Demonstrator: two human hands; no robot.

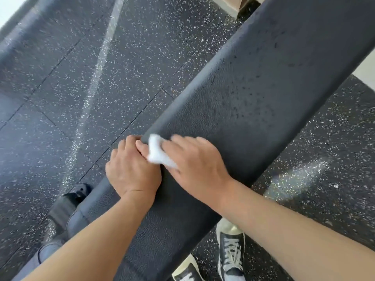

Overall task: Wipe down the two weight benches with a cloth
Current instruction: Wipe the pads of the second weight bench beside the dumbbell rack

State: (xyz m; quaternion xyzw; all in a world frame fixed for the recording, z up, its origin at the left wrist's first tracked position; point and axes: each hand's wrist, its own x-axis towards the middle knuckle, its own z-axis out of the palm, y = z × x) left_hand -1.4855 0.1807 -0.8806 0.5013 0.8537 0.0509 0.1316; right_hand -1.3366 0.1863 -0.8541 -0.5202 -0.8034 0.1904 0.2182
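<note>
A long black padded weight bench runs from the lower left to the upper right of the head view. Dark droplets speckle its upper half. A small white cloth lies on the pad near its left edge. My right hand lies flat on the cloth and presses it against the pad. My left hand grips the left edge of the bench beside the cloth, its fingers curled over the rim. Only one bench is in view.
Black rubber floor with white flecks surrounds the bench. Two grey sneakers stand on the floor below the bench's right side. A dark bench foot shows at the lower left. A pale wall base sits at the right edge.
</note>
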